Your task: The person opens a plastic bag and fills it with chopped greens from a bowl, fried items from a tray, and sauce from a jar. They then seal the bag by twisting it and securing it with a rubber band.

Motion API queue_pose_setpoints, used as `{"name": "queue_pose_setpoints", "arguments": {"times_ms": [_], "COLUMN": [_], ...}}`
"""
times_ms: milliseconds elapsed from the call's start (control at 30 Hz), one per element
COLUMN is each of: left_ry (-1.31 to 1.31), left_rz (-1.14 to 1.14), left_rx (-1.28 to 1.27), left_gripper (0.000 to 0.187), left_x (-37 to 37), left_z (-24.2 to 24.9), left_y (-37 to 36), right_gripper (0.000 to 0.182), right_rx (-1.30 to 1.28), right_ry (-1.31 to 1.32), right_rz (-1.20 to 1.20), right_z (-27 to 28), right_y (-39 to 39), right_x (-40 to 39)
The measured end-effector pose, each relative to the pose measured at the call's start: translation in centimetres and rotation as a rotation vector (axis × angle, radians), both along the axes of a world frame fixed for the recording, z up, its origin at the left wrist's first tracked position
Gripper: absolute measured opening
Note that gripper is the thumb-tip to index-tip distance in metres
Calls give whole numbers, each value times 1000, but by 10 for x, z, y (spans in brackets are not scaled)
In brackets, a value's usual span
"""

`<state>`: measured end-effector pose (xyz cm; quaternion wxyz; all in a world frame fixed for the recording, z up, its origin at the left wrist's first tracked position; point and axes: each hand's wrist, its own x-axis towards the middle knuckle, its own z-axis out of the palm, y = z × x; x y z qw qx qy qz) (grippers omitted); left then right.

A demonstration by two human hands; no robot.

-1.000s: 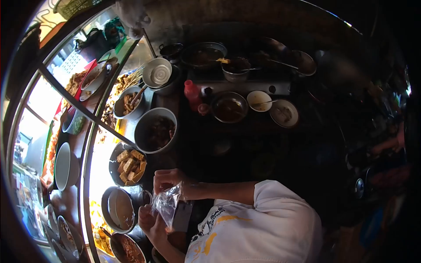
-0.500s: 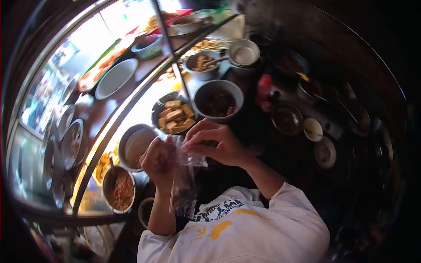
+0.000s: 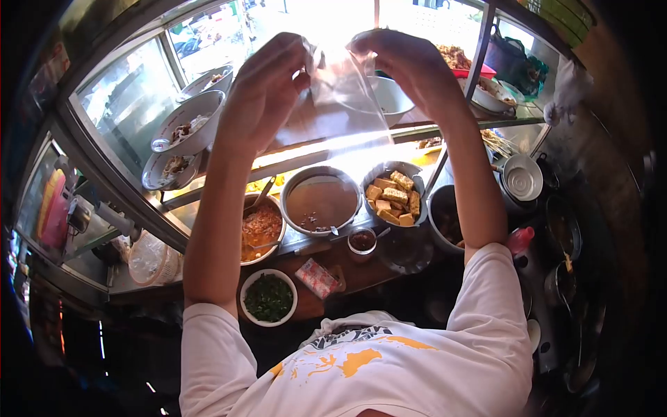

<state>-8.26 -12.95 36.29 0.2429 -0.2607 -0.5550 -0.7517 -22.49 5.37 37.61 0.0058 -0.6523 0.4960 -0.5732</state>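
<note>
A clear plastic bag is stretched between my raised hands, its lower part hanging down over the counter. At its upper left corner, the fingers of my left hand pinch the edge. My right hand pinches the other upper corner. Strong backlight washes out part of the bag, and I make out nothing inside it. Below it stand a bowl of brown broth and a bowl of fried tofu and tempeh.
Nearby are a bowl of red-orange food with a spoon, chopped greens, a small jar of dark sauce and a red-and-white packet. A glass case with a wooden shelf rises ahead. Pans stand at right.
Both hands have risen from in front of my chest up to shelf height and moved apart, spreading the bag between them. My view has turned left towards the glass case.
</note>
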Motion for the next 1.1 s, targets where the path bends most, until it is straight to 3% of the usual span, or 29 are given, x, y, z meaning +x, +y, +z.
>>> {"name": "queue_pose_setpoints", "arguments": {"times_ms": [33,133,200,233,333,400,500,600,667,800,900,1100], "left_ry": [-45,-140,-160,-115,-41,103,-215,-122,-274,-475,-372,-506], "left_rz": [4,107,305,305,739,1095,978,1011,1060,1091,1087,989], "left_rx": [-30,-199,-415,-545,-668,-862,-948,-928,-1012,-1069,-1161,-1121], "left_gripper": [12,16,18,19,19,17,19,20,21,22,17,10], "left_x": [-14,-59,-83,-98,-144,-164,-174,-196,-207,-227,-222,-234], "left_z": [9,32,48,59,61,53,59,50,54,57,54,47], "left_y": [-15,-49,-57,-72,-94,-102,-96,-97,-92,-91,-90,-94], "right_gripper": [27,38,31,31,31,27,21,21,22,18,17,27], "right_rx": [-54,-119,-12,-5,123,494,806,1009,1047,1071,974,783], "right_ry": [-134,207,7,23,12,247,511,605,621,538,544,536], "right_rz": [274,351,346,195,-384,-650,-774,-852,-899,-917,-989,-984], "right_z": [6,37,47,48,33,7,-32,-47,-61,-59,-41,-48], "right_y": [-12,-39,-50,-57,-91,-105,-119,-129,-141,-148,-146,-143], "right_x": [-29,-91,-111,-125,-193,-261,-304,-317,-334,-332,-320,-311]}}
